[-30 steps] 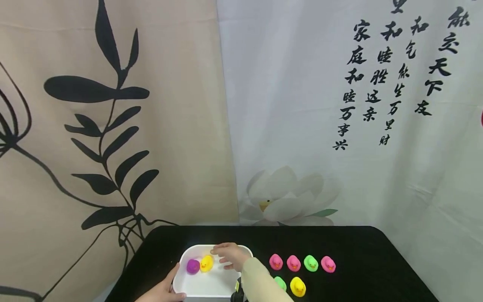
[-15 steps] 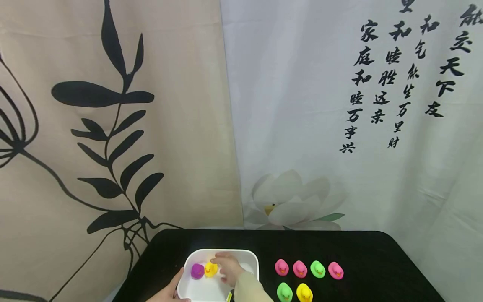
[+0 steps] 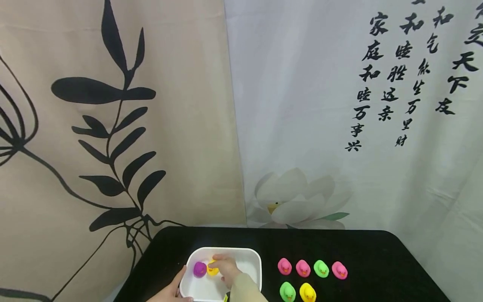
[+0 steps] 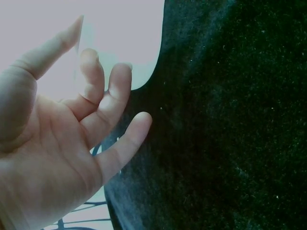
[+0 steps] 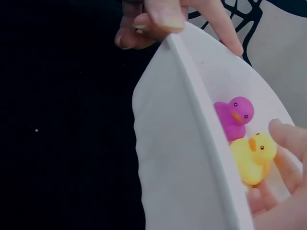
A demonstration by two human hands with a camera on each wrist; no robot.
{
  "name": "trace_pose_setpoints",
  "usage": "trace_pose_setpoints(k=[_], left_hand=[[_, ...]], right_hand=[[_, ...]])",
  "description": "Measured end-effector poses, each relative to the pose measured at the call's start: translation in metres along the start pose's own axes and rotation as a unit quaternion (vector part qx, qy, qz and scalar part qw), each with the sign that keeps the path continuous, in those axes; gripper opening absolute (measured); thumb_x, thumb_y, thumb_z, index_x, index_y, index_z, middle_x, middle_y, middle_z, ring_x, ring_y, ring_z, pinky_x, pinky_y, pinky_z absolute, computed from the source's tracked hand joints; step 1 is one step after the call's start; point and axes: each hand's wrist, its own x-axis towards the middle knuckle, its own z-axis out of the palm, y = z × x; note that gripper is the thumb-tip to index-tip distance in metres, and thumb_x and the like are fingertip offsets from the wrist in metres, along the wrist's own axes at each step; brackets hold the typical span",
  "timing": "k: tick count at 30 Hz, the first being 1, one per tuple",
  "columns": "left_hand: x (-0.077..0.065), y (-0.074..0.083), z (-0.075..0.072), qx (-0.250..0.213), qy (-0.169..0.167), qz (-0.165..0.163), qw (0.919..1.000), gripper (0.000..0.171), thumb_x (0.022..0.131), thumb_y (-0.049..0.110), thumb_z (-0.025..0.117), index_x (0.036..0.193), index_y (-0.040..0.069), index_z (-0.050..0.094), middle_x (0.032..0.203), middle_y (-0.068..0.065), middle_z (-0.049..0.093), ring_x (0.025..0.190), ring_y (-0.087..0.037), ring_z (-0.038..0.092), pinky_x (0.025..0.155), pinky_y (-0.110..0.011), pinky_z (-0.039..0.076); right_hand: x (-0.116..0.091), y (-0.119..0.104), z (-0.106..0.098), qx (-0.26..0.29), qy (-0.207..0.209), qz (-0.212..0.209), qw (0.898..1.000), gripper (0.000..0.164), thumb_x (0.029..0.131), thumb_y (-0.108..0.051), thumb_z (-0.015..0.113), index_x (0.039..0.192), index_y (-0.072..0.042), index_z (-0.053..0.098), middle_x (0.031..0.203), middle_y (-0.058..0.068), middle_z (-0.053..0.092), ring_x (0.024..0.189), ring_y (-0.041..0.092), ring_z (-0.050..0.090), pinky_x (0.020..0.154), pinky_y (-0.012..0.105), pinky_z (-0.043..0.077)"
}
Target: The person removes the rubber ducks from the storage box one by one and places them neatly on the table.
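Note:
A white tray (image 3: 247, 253) sits at the left of the black table in the head view. My left hand (image 3: 170, 289) grips its left rim, thumb along the edge and fingers underneath; in the left wrist view the left hand (image 4: 62, 129) shows its palm. Inside lie a purple rubber duck (image 5: 235, 116) and a yellow rubber duck (image 5: 252, 160), side by side. My right hand (image 3: 227, 268) is over the tray at the yellow duck. In the right wrist view, the right hand (image 5: 283, 206) has its fingers spread around that duck, no firm hold visible.
To the tray's right stands a row of pink rubber ducks (image 3: 303, 268) with a green rubber duck (image 3: 321, 269) among them. In front are another green duck (image 3: 287, 291) and another yellow duck (image 3: 307, 292). A printed curtain (image 3: 196, 126) hangs behind the table.
My right hand has lowered and moved left within the tray, its fingers now reaching the yellow duck and partly covering it. The left hand keeps its grip. The head view has shifted slightly.

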Motion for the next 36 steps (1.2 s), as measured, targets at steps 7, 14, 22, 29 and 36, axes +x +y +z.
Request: trace_pose_setpoints(k=[7,14,22,29,36], left_hand=[[-0.0005,0.0034,0.0004,0.014,0.017,-0.012,0.9997,0.109,0.089,0.029,0.071,0.149,0.001,-0.015,0.111,-0.02,0.055,0.093,-0.03,0.066,0.079,-0.045,0.055],[0.0003,0.0052,0.002,0.015,0.017,0.0,0.9997,0.107,0.089,0.027,0.071,0.149,0.001,-0.014,0.12,-0.026,0.049,0.093,-0.028,0.065,0.079,-0.044,0.055],[0.0001,0.0076,0.0019,0.012,0.013,0.007,0.9998,0.103,0.092,0.028,0.067,0.15,0.003,-0.013,0.133,-0.037,0.033,0.098,-0.031,0.063,0.081,-0.046,0.054],[0.0012,0.0048,0.0032,0.026,0.028,-0.002,0.9992,0.105,0.089,0.029,0.07,0.151,0.002,-0.01,0.135,-0.039,0.029,0.1,-0.031,0.061,0.081,-0.045,0.054],[-0.0002,0.0037,0.0034,0.014,0.036,-0.011,0.9992,0.107,0.088,0.029,0.072,0.151,0.002,-0.01,0.138,-0.04,0.024,0.101,-0.032,0.062,0.081,-0.046,0.054]], right_hand=[[0.0021,0.0013,0.0033,-0.016,0.015,-0.024,0.999,0.027,0.079,0.0,0.072,0.105,0.0,0.068,0.097,0.005,0.066,0.095,0.029,0.059,0.083,0.061,0.042],[0.0048,0.0052,0.0041,-0.032,0.03,-0.053,0.998,0.023,0.078,0.003,0.071,0.1,0.002,0.068,0.092,0.005,0.065,0.086,0.023,0.059,0.083,0.053,0.047],[-0.0008,-0.0013,0.0008,-0.034,0.032,-0.082,0.996,0.023,0.077,0.005,0.07,0.099,0.006,0.067,0.091,0.008,0.065,0.081,0.02,0.059,0.08,0.045,0.05],[0.0032,0.0045,-0.0032,-0.052,0.021,-0.076,0.996,0.02,0.077,0.001,0.072,0.097,0.001,0.068,0.089,0.003,0.064,0.082,0.021,0.059,0.073,0.05,0.048],[0.0037,0.0016,-0.005,-0.063,0.005,-0.067,0.996,0.021,0.076,0.002,0.073,0.096,0.001,0.07,0.091,0.006,0.067,0.088,0.025,0.062,0.081,0.066,0.043]])
